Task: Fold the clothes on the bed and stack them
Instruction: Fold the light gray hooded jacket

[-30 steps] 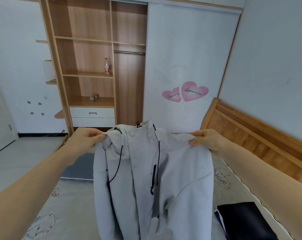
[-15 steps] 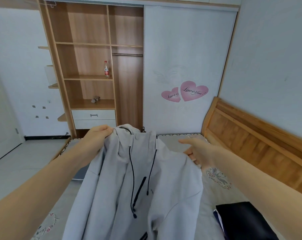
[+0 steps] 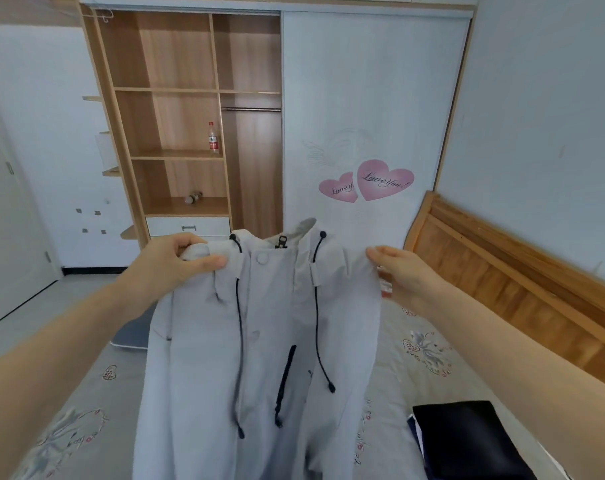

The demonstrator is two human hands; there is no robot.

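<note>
Both hands lift a grey jacket (image 3: 259,341) above the bed (image 3: 415,358): left hand (image 3: 176,261) pinches one shoulder, right hand (image 3: 401,271) grips the other.

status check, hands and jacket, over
Left hand grips the grey jacket at its left shoulder. Right hand at the right shoulder, grip unclear. Jacket held up over the bed. Folded dark garment lies clear, lower right.

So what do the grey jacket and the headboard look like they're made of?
The grey jacket: apparently a smooth, matte woven synthetic shell, since it hangs in broad soft folds without knit texture; fibre uncertain. The headboard: wood or wood veneer, with visible grain and a warm, slightly glossy finish.
</note>
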